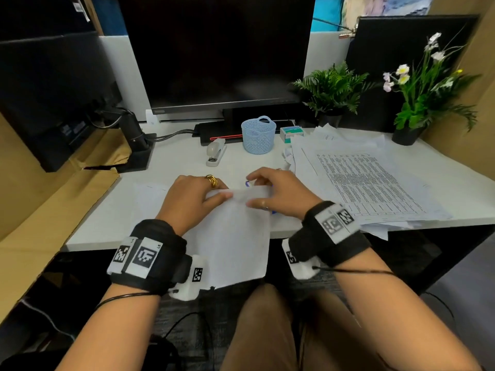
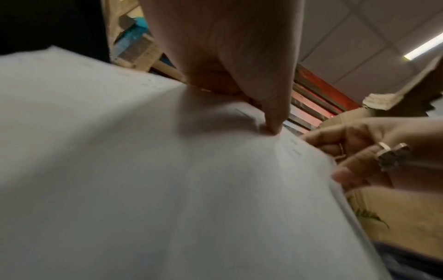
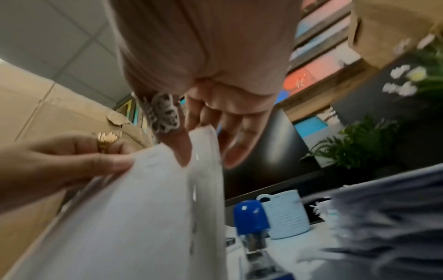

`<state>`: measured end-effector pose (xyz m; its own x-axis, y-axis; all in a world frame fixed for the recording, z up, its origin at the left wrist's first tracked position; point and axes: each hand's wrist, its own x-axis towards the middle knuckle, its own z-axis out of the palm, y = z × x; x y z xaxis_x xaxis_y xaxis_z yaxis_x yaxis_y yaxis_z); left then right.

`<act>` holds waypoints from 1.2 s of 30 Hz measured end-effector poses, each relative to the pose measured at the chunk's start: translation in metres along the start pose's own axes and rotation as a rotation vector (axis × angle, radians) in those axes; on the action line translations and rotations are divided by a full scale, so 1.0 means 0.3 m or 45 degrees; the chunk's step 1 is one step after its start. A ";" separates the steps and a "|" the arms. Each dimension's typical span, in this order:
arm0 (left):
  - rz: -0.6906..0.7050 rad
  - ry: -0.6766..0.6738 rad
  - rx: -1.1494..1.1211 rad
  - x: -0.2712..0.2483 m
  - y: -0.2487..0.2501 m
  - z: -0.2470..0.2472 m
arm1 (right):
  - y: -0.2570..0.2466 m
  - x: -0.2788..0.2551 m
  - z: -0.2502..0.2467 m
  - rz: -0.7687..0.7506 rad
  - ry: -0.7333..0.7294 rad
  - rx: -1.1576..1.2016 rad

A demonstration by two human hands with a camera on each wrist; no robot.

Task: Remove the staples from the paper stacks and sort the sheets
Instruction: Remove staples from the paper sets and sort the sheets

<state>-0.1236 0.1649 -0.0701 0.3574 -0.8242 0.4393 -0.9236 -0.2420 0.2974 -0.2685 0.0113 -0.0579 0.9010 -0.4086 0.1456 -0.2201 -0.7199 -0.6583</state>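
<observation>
We see the stapler [image 1: 216, 154] left of the basket [image 1: 258, 134], both before the monitor [image 1: 217, 52]. Right of them a paper pile [image 1: 361, 180] lies on the desk [image 1: 171, 162], plants [image 1: 332, 89] behind it.

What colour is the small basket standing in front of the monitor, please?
The basket is light blue with a perforated wall, clearest in the head view.

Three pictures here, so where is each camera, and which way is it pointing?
Head: worn on the head, looking forward and down at the desk; both forearms, left hand and right hand gripping a paper stack.
Left wrist: on the left wrist, looking along the hand; its thumb presses the paper, the right hand's fingers beside it.
Right wrist: on the right wrist, aimed along its fingers; a blue staple remover and blue basket lie beyond.
Shared: all show the paper and both hands.
</observation>
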 end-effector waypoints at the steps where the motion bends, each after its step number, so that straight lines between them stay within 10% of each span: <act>1: 0.021 0.021 0.024 0.007 0.007 -0.001 | 0.018 -0.023 -0.007 -0.051 0.040 0.006; 7: 0.257 0.163 0.115 0.020 0.098 0.040 | 0.105 -0.093 -0.025 -0.170 0.554 0.315; 23: 0.197 0.411 -0.337 -0.054 0.225 0.110 | 0.177 -0.243 -0.100 -0.564 0.660 0.252; 32: 0.252 0.348 -0.882 -0.037 0.380 0.240 | 0.235 -0.448 -0.180 -0.009 0.382 0.240; 36: 0.310 0.068 -0.917 0.027 0.488 0.318 | 0.317 -0.597 -0.245 0.177 0.369 0.223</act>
<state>-0.2693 0.0740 -0.1039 0.1783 -0.7812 0.5983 -0.6650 0.3524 0.6584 -0.4783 -0.0252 -0.0921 0.7179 -0.6561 0.2328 -0.2430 -0.5495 -0.7994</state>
